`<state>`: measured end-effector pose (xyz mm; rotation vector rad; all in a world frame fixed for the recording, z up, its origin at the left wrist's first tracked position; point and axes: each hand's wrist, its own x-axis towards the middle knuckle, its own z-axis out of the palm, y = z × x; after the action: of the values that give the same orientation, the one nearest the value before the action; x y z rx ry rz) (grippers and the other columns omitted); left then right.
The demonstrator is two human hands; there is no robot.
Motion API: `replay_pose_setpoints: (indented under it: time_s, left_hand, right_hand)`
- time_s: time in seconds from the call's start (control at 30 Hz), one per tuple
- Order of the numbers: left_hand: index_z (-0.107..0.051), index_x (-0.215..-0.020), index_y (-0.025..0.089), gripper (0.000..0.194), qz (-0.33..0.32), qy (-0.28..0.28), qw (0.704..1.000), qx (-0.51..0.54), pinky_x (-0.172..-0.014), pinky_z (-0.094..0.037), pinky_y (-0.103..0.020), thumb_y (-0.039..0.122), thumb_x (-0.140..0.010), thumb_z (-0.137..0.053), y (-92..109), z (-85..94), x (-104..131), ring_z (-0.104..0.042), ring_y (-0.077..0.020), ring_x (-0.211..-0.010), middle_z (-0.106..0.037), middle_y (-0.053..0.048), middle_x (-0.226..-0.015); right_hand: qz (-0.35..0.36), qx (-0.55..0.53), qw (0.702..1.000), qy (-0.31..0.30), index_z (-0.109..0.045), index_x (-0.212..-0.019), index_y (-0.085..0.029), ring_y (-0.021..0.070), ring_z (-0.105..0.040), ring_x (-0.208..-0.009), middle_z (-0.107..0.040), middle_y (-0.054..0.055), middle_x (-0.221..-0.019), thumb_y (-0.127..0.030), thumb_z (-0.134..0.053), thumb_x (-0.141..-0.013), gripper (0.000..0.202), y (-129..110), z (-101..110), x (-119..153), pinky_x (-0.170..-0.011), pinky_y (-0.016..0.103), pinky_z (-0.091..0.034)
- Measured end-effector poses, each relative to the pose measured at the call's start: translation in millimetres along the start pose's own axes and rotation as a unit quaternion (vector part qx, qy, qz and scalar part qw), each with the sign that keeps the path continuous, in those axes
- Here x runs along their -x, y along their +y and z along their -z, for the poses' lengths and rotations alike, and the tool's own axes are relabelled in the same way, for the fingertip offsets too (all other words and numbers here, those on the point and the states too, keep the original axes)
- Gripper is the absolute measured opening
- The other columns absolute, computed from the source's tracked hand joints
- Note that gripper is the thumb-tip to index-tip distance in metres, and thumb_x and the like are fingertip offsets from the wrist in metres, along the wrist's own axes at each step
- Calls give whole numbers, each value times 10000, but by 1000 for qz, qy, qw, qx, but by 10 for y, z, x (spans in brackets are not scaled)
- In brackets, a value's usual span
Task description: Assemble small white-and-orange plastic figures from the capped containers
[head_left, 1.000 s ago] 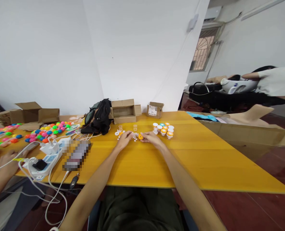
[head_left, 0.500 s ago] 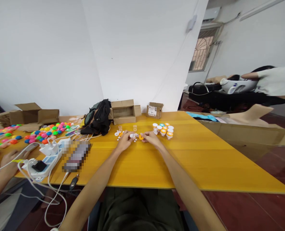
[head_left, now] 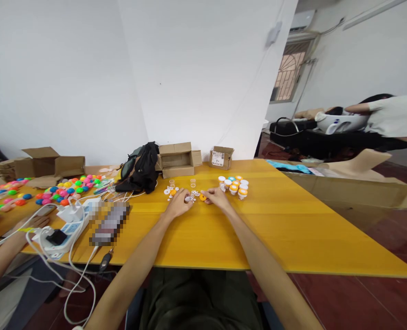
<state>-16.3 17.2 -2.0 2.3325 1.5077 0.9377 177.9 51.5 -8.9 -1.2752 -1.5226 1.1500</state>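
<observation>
Head view: left hand (head_left: pixel 178 205) pinches a white cap (head_left: pixel 188 199), right hand (head_left: pixel 217 198) an orange cap (head_left: pixel 202 197).

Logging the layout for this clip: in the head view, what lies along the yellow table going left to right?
Colourful balls → white power strip → black bag → left hand → orange cap → right hand → cluster of small capped jars.
</observation>
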Motion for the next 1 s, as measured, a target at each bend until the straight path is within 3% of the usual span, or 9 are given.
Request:
replay_pose_setpoints:
  time_s: [0.23, 0.53, 0.67, 0.83, 1.0]
  left_hand:
    - [-619, -883, 239, 168, -20, 4, 999, -30, -861, -491, -355, 130, -756, -610, -126, -79, 14, -585, -244, -958, -613, -52, -939]
    - [-648, -1041, 241, 301, -63, 11, 998, -7, -966, -477, -382, 107, -776, -601, -202, -128, 9, -571, -250, -1040, -601, -60, -1035]
    - [-644, -1092, 249, 333, -80, -1, 997, -4, -988, -470, -377, 115, -790, -605, -150, -107, 19, -563, -245, -1077, -591, -57, -1087]
    - [-683, -1023, 255, 196, -100, -1, 995, -3, -997, -469, -386, 196, -844, -630, -111, -100, 20, -571, -245, -1071, -595, -60, -1082]
    - [-712, -1031, 266, 195, -106, -17, 994, -5, -1021, -464, -386, 209, -895, -585, -105, -102, -3, -573, -240, -1086, -596, -65, -1088]
  right_hand:
    - [43, 45, 998, 26, -630, -533, -208, 177, -663, -513, -672, 1, -487, -407, -799, -692, 305, 17, -38, 2, -528, 241, -513]
    - [43, -16, 999, 25, -623, -536, -206, 193, -691, -566, -666, 1, -503, -413, -811, -654, 302, 122, -23, -77, -551, 250, -542]
    - [9, -102, 994, 25, -664, -591, -194, 201, -723, -672, -697, 8, -597, -305, -778, -704, 195, 104, 1, -90, -678, 291, -603]
    - [-19, -185, 983, 0, -714, -656, -188, 191, -738, -815, -762, 45, -770, -101, -733, -697, 99, 22, 19, -64, -844, 312, -613]
    - [-6, -217, 975, -33, -740, -731, -198, 178, -735, -822, -774, 37, -814, -90, -778, -680, 125, -23, 29, -18, -854, 312, -616]
